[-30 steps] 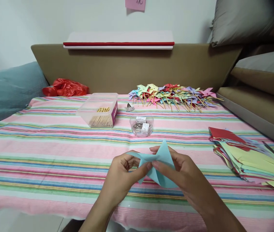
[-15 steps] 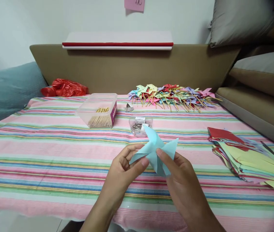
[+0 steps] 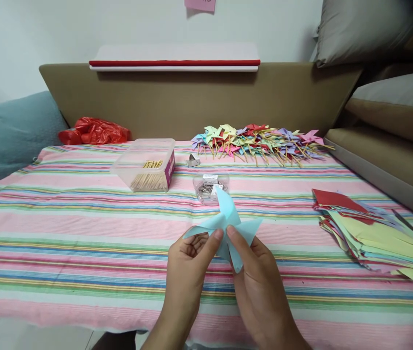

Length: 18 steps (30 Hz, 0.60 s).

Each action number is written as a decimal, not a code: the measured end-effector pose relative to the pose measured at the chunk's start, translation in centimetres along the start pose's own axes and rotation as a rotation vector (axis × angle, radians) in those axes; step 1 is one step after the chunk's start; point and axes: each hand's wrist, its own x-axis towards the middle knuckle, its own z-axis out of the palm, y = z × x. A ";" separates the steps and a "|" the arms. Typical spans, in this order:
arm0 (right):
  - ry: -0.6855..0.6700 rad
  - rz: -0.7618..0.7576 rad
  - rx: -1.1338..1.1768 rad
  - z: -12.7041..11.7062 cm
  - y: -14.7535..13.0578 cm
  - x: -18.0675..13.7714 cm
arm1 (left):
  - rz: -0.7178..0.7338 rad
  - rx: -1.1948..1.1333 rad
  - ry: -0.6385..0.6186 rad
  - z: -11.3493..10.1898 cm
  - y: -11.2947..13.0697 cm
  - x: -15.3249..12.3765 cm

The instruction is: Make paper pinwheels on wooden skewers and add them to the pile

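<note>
A light-blue paper pinwheel (image 3: 228, 212) is held up between both hands, its folded blades spread around the centre. My left hand (image 3: 192, 255) grips it from the left, thumb pressed near the middle. From the right, my right hand (image 3: 257, 272) pinches it, with the thumb also close to the centre; the fingers behind the paper are partly hidden. Just beyond the pinwheel sits a clear plastic container (image 3: 201, 197) of small metal pieces, partly covered by a blade. A clear box of wooden sticks (image 3: 150, 181) stands farther left.
Many finished pinwheels (image 3: 257, 141) on sticks lie in a heap at the back right. Cut coloured paper (image 3: 377, 238) is stacked at the right. A red plastic bag (image 3: 100, 131) rests at the back left, and a small silvery piece (image 3: 193, 160) lies near the stick box. Striped cloth (image 3: 64, 218) covers the surface.
The pinwheel has shifted slightly left and turned a little. My left thumb has moved in to its centre beside the right thumb, and my hands are closer together.
</note>
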 end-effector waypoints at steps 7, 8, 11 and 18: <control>0.044 0.016 -0.023 0.3 0.4 0.0 | -0.002 0.039 0.045 0.2 0.3 -0.1; 0.048 0.018 -0.033 0.3 0.4 0.0 | -0.004 0.040 0.045 0.2 0.3 -0.1; 0.058 0.014 -0.062 0.2 0.6 -0.1 | -0.007 0.045 0.057 0.2 0.4 -0.1; 0.034 -0.011 -0.110 -0.1 0.7 0.0 | -0.016 0.086 0.076 -0.3 0.4 0.0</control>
